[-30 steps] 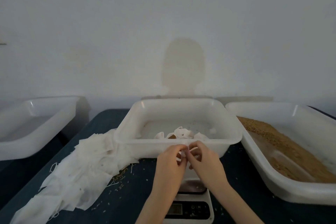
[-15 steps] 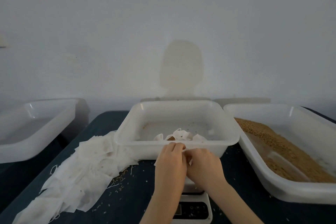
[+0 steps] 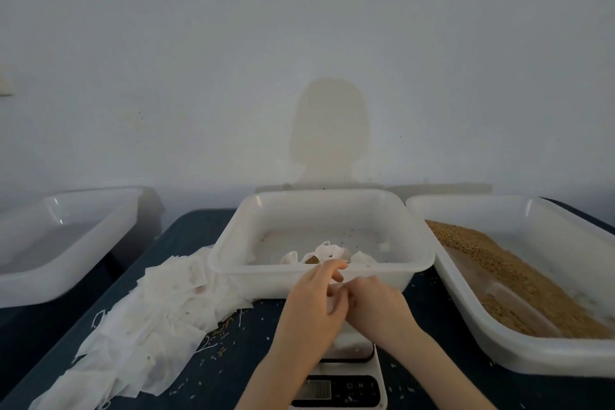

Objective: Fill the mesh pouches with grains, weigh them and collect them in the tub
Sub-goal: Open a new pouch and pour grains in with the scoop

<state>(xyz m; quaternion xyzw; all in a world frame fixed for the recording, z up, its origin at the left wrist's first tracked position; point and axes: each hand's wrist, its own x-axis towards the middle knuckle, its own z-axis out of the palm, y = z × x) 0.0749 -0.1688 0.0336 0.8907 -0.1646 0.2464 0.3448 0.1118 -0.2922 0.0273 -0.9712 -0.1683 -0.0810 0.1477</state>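
Observation:
My left hand and my right hand meet above the white scale, just in front of the middle tub. Between them they pinch a small white mesh pouch, mostly hidden by the fingers. Several filled pouches lie inside the middle tub near its front wall. A pile of empty white pouches spreads over the dark table at the left. The right tub holds brown grains.
An empty translucent tub stands at the far left, off the table edge. Loose grains are scattered on the dark tabletop by the pouch pile. A plain wall rises behind the tubs.
Both hands have dropped lower and closer together over the scale, and my left fingers now spread toward the tub's front rim. The view has tilted up slightly.

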